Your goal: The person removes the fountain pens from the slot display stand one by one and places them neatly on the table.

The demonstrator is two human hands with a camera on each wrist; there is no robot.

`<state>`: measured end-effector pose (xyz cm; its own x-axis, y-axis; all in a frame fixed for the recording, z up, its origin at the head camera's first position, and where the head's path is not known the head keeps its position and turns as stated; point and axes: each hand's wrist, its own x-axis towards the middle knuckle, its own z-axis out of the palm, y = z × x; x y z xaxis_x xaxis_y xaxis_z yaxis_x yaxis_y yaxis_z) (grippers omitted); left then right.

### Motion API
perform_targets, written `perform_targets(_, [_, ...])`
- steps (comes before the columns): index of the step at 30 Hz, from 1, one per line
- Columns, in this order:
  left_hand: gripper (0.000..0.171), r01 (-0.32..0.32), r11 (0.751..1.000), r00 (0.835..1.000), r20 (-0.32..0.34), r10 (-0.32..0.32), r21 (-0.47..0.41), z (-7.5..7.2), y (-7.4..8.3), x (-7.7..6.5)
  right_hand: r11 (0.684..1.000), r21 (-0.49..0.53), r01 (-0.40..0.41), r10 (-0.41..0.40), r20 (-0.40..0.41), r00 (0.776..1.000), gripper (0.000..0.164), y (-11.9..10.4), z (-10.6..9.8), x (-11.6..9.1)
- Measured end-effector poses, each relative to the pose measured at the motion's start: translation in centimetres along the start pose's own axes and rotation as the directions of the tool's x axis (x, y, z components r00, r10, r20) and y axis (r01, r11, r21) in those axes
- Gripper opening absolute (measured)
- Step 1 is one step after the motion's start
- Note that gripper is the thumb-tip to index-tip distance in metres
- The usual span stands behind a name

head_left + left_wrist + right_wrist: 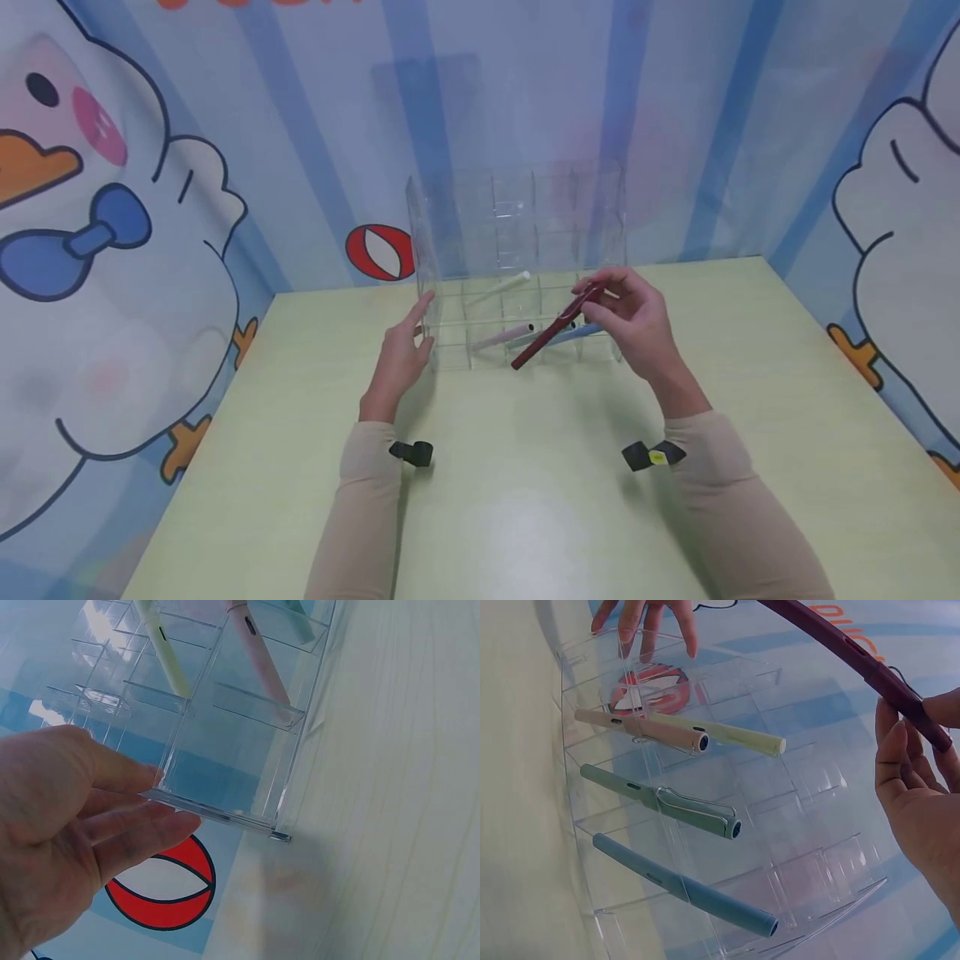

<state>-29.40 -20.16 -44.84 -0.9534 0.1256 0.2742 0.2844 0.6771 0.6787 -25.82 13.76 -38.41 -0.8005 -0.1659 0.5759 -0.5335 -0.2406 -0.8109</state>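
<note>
In the head view my right hand (633, 321) pinches a dark red pen (551, 333) near its clip end; the other end slants down to the left, in front of a clear compartmented rack (570, 750). My left hand (401, 358) touches the rack's left side panel with its fingers extended. Lying tilted in the compartments, the right wrist view shows a pink pen (645, 727), a pale yellow pen (742, 739), a green pen (660, 799) and a blue pen (682, 889). The yellow pen sits in a row above the pink one.
The rack stands on a pale wood-grain table (495, 500), close to a blue striped backdrop (322, 125) with printed cartoon birds. A red and white ball print (380, 252) shows behind the rack's left side. Dark wrist cameras are strapped over both sleeves.
</note>
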Motion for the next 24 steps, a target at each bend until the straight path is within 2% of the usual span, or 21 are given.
perform_targets(5, [0.077, -0.020, 1.000, 1.000, -0.004, 0.020, 0.016, -0.1, 0.3, 0.1, 1.000, 0.010, -0.012, 0.012, 0.011, 1.000, 0.029, 0.1, 0.3, -0.1])
perform_targets(13, [0.078, -0.005, 1.000, 1.000, -0.010, 0.005, 0.021, 0.0, 0.3, 0.0, 0.998, -0.005, -0.067, 0.068, 0.042, 0.997, 0.031, 0.5, 0.9, -0.3])
perform_targets(19, [0.079, 0.001, 1.000, 1.000, -0.012, -0.001, 0.006, -0.1, 0.3, -0.1, 0.989, -0.045, -0.139, 0.142, 0.058, 0.988, 0.032, 0.8, 1.7, -0.4])
perform_targets(24, [0.080, -0.012, 1.000, 1.000, -0.009, 0.013, 0.003, -0.1, 0.2, 0.1, 0.985, -0.021, -0.172, 0.173, 0.106, 0.979, 0.033, 1.3, 2.4, -0.4])
